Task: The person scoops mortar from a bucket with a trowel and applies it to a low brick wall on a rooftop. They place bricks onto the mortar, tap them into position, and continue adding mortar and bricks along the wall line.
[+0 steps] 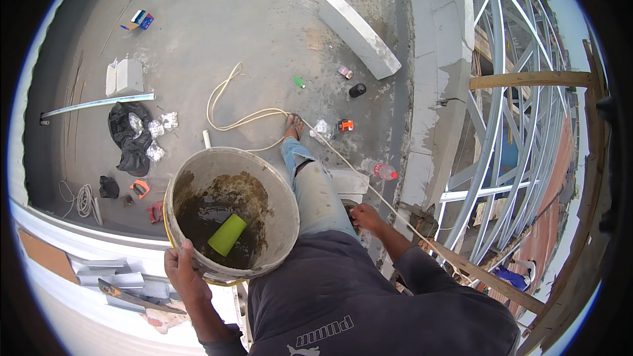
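A large bucket smeared with dried cement tilts against my left side. Inside it, a green plastic cup lies on its side in a little dark, murky water. My left hand is closed on the bucket's near left rim, with the thumb over the edge. Beside my right thigh, my right hand is lowered with its fingers curled at a grey, round-edged thing. My leg hides most of that thing, so I cannot make out what the fingers hold.
A pale hose loops over the concrete floor past my foot. Near it lie a plastic bottle, an orange tape measure and a black bag. Grey blocks lie farther off. A block wall and metal trusses stand right.
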`<state>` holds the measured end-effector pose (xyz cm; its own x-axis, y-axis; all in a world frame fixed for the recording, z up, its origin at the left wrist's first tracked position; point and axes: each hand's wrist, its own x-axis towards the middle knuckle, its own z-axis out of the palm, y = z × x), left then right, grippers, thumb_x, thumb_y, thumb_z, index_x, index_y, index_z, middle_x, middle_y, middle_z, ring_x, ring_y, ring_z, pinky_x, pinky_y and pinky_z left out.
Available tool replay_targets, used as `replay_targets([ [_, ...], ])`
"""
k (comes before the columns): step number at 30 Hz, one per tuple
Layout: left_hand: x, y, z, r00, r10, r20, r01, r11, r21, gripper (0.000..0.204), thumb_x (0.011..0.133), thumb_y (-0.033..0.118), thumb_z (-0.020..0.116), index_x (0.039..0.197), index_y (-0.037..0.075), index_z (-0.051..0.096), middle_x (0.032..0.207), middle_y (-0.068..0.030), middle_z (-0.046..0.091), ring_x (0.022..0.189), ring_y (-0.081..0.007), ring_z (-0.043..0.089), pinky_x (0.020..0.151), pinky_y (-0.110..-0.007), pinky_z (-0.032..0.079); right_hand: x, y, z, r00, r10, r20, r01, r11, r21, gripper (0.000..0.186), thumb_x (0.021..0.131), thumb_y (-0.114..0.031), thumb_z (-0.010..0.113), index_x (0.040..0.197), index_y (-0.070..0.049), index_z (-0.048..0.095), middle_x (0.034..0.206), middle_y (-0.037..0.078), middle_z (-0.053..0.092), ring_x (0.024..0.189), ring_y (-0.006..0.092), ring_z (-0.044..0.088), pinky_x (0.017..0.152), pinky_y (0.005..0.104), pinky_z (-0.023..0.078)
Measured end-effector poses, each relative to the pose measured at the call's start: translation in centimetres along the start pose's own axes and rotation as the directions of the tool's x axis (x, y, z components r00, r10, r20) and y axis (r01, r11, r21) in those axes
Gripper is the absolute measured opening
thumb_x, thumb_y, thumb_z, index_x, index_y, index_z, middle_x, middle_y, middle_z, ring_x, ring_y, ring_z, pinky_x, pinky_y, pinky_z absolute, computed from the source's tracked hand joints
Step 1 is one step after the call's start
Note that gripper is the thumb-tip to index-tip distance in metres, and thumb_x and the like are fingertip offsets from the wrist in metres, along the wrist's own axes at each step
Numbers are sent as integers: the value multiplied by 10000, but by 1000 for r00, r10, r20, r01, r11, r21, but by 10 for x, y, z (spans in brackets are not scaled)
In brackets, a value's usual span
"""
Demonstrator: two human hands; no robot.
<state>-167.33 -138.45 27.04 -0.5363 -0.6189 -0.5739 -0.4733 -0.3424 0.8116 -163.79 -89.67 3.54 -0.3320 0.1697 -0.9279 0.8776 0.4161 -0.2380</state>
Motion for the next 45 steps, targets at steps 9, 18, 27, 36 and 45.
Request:
replay_targets([
  [9, 128, 50, 265, 972, -163, 171, 99, 939, 330, 438, 887, 272, 823, 1143, 36, 557, 1105, -110, 625, 1050, -225, 625, 938, -467, 527, 144, -97, -83, 950, 121, -288, -121, 992, 20, 606, 846, -457, 788, 1191, 19, 642, 1062, 210, 737, 1026, 347, 718, 914, 440, 550],
  [18, 302, 60, 513, 927, -189, 325, 54, 923, 382, 286, 851, 164, 754, 1042, 76, 559, 976, -34, 599, 877, -131, 550, 818, -330, 450, 151, -141, -63, 919, 266, -292, -200, 951, 235, 617, 846, -429, 793, 1264, -13, 612, 1139, 200, 719, 1090, 349, 697, 955, 445, 538],
  [27, 507, 21, 740, 816, -350, 461, 89, 863, 497, 342, 902, 172, 721, 1178, 1, 612, 1151, -83, 612, 1047, -184, 584, 972, -321, 523, 205, -181, -39, 759, 547, -352, -324, 787, 525, 736, 817, -462, 798, 1318, 20, 555, 1142, 237, 721, 1106, 388, 699, 981, 457, 543],
  [36, 652, 12, 739, 751, -469, 464, 44, 738, 674, 647, 799, 99, 615, 1423, -25, 494, 1411, -147, 582, 1301, -272, 584, 1171, -406, 486, 422, -179, -30, 555, 690, -465, -231, 665, 710, 1014, 735, -435, 907, 1472, -12, 353, 1386, 314, 579, 1287, 428, 596, 1072, 470, 492],
  [45, 696, -28, 630, 868, -463, 182, 262, 737, 623, 794, 909, 658, 589, 1466, 98, 509, 1368, -80, 631, 1199, -246, 648, 1010, -412, 572, 579, -152, -59, 466, 814, -347, -272, 505, 819, 1194, 772, -393, 895, 1597, -99, 84, 1455, 288, 450, 1330, 467, 541, 1100, 492, 511],
])
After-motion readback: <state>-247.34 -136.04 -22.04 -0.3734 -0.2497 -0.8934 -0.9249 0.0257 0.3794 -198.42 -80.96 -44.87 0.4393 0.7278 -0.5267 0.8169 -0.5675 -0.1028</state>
